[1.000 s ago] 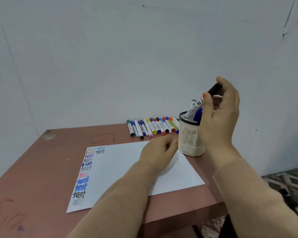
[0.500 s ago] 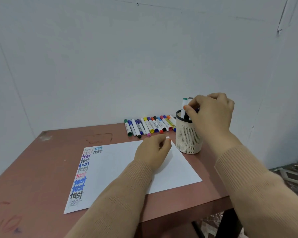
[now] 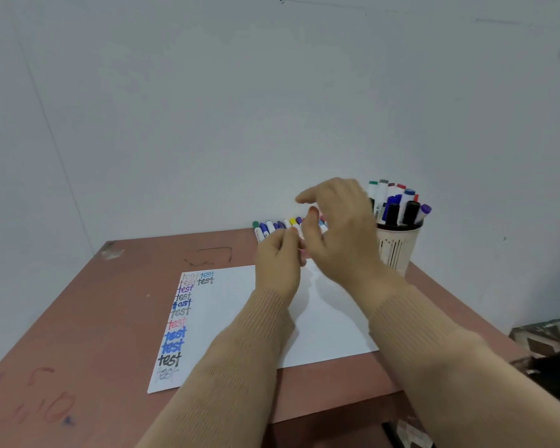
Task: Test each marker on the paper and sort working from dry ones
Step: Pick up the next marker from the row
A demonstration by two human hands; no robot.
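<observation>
Brown table, worn, with red scribbles near its left front corner. White paper lies flat on it; a column of the word "test" in several colours runs down its left edge, two more beside the top.

Left hand, tan sleeve, is at the paper's far edge with its fingers curled. Can't tell whether it holds anything.

Row of capped markers lies along the wall, partly hidden by both hands.

Right hand is over that row, fingers loose and spread, nothing in it.

White mesh cup stands at the right, full of upright markers.
</observation>
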